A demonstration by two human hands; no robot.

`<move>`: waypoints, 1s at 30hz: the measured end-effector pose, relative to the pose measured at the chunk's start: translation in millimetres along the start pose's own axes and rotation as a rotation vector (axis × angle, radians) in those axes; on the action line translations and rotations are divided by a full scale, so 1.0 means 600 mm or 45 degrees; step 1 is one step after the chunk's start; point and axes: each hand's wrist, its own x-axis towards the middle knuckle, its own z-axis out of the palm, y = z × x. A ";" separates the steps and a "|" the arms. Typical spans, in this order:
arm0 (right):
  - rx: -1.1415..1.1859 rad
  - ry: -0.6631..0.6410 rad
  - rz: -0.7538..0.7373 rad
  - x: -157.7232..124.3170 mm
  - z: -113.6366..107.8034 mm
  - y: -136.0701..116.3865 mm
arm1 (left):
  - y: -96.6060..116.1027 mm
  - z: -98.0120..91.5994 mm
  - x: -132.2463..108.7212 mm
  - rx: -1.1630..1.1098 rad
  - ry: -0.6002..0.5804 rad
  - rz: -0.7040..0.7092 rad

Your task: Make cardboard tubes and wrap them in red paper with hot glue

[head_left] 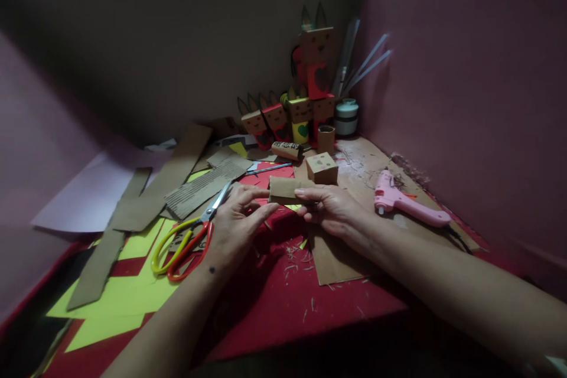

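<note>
A small rolled piece of cardboard [283, 187] lies sideways above the red table. My right hand [332, 209] grips its right end, thumb on top and fingers underneath. At its left end is the index fingertip of my left hand [239, 218], seemingly touching it; thumb and index are spread apart. Just behind the roll sits a small cardboard box with a drawn face [322, 168]. Scissors with yellow and red handles [188, 251] lie beside my left wrist. Under my right hand is a flat cardboard sheet [336, 266].
To the right rests a pink glue gun [407, 204] with its cord. Cardboard strips [168, 183] and yellow paper [119, 295] cover the left. Several decorated cardboard figures [299, 115], a cardboard tube [326, 140] and a lidded jar [346, 118] stand at the back, near pink walls.
</note>
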 end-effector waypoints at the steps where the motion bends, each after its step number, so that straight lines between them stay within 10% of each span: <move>1: 0.003 -0.011 -0.002 0.000 0.000 0.001 | -0.001 0.003 -0.003 -0.054 -0.067 -0.053; 6: -0.050 -0.023 0.042 -0.007 0.005 0.006 | 0.002 0.016 -0.013 -0.196 -0.300 -0.324; 15: -0.157 -0.202 0.191 -0.021 0.009 -0.009 | 0.003 0.017 -0.006 -0.418 -0.199 -0.346; 30: -0.182 0.073 0.030 -0.008 0.004 -0.010 | 0.001 0.003 0.001 -0.430 -0.310 -0.314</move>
